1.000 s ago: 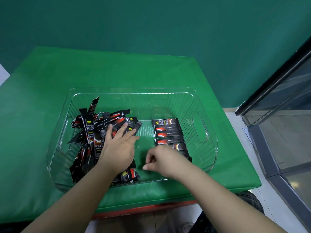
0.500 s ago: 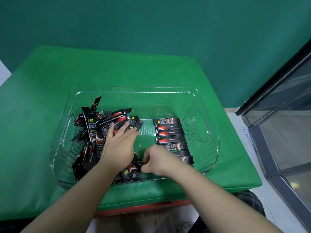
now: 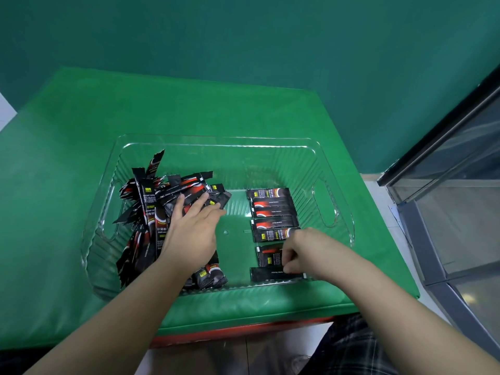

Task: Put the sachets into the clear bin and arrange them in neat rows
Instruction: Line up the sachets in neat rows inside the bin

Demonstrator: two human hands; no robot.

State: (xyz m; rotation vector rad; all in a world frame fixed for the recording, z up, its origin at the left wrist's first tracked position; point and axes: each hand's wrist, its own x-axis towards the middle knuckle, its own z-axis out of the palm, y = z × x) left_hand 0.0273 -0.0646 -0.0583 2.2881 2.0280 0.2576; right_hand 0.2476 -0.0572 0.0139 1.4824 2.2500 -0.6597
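A clear ribbed bin (image 3: pixel 216 142) sits on the green table. A loose heap of black-and-red sachets (image 3: pixel 159 201) fills its left half. My left hand (image 3: pixel 192 231) lies flat on that heap, fingers spread. On the right, several sachets lie in a neat row (image 3: pixel 273 212) running toward me. My right hand (image 3: pixel 300 250) is at the near end of the row, fingers pinched on a black sachet (image 3: pixel 267 274) lying flat against the bin's front wall. The wrist hides that sachet's right end.
The green padded table (image 3: pixel 81 117) ends at a red front edge (image 3: pixel 243 331). A dark glass-fronted cabinet (image 3: pixel 460 185) stands close on the right. A teal wall (image 3: pixel 243 36) is behind. The bin has handle cut-outs (image 3: pixel 324 204) at both ends.
My right hand moved from the bin's middle near the heap rightward to the near end of the row, carrying a sachet now laid there. My left hand stayed on the heap.
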